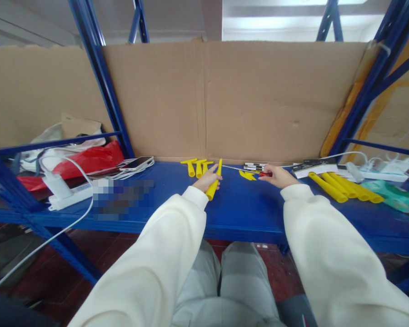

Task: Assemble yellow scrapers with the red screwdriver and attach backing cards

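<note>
My left hand [205, 180] is closed around a yellow tapered plastic tube [212, 190], held tilted above the blue shelf. My right hand [279, 176] grips the red handle of a screwdriver [265, 174]; its long thin shaft points left toward the yellow tube. Whether the tip touches the tube I cannot tell. Beyond my left hand stand several yellow T-shaped pieces [199, 169] with round tube bodies. Between my hands lie small flat yellow pieces [247, 175].
Several yellow tubes [328, 187] lie at the right beside a green packet [393, 195] and a power strip [381, 171]. On the left are a phone [138, 163], a white power strip [70, 196] and a red bag [88, 165]. A cardboard panel [259, 100] backs the shelf [245, 213].
</note>
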The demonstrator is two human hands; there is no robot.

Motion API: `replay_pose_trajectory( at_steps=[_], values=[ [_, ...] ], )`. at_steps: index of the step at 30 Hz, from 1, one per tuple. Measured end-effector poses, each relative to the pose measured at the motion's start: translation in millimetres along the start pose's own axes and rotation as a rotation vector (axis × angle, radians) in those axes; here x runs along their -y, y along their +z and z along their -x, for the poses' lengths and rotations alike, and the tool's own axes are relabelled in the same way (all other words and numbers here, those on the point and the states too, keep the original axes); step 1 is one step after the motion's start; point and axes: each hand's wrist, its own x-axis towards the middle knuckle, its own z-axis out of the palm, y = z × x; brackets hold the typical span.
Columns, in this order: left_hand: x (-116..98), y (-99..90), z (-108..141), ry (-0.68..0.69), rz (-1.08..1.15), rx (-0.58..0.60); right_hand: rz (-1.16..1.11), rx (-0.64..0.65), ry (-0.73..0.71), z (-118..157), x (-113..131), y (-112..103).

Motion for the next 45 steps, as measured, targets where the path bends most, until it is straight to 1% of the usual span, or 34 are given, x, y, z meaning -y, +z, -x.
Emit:
replay_pose_trajectory(
  at_steps=[3, 5, 9, 11, 13, 16, 20, 25, 30, 33, 36, 38, 40, 42, 45],
  values=[
    [0, -0.6, 1, -0.002, 0.014, 0.003, -0.072, 0.054, -0.036, -1, -4, 1],
    [-1, -1.0, 1, -0.007, 0.026, 0.003, -0.093, 0.062, -0.024, -2, -5, 3],
    [-4, -1.5, 1, -0.027, 0.028, 0.000, -0.077, -0.003, 0.046, -1, -2, 6],
    [-4, -1.5, 1, -0.035, 0.017, 0.003, -0.041, -0.053, 0.055, 0, -1, 6],
    [-4, -1.4, 1, -0.033, 0.012, 0.003, 0.000, -0.076, 0.058, 1, 0, 5],
    [-3, -1.5, 0, -0.021, 0.019, -0.003, -0.014, -0.036, 0.035, 1, 2, 3],
    [-2, -1.9, 0, -0.015, 0.028, -0.012, -0.131, 0.033, -0.019, 0, 5, 4],
    [-3, -1.2, 1, -0.016, 0.029, -0.003, -0.249, 0.009, 0.052, -2, 3, 12],
    [-1, -0.9, 0, -0.009, 0.021, -0.014, -0.251, -0.004, 0.077, -2, -1, 15],
    [0, -1.3, -2, -0.002, 0.023, -0.020, -0.259, 0.056, 0.057, -1, 0, 13],
    [0, -1.7, -3, -0.006, 0.029, -0.021, -0.331, 0.135, 0.021, 0, 2, 11],
    [0, -1.8, -3, -0.008, 0.030, -0.020, -0.371, 0.114, 0.019, 0, 3, 12],
    [0, -2.0, -3, -0.007, 0.028, -0.017, -0.385, 0.064, 0.029, -1, 1, 16],
    [1, -2.2, -4, -0.005, 0.027, -0.010, -0.362, 0.017, 0.040, -2, -2, 19],
    [1, -2.5, -4, 0.001, 0.030, 0.001, -0.290, -0.001, 0.036, -2, -5, 21]
  ],
)
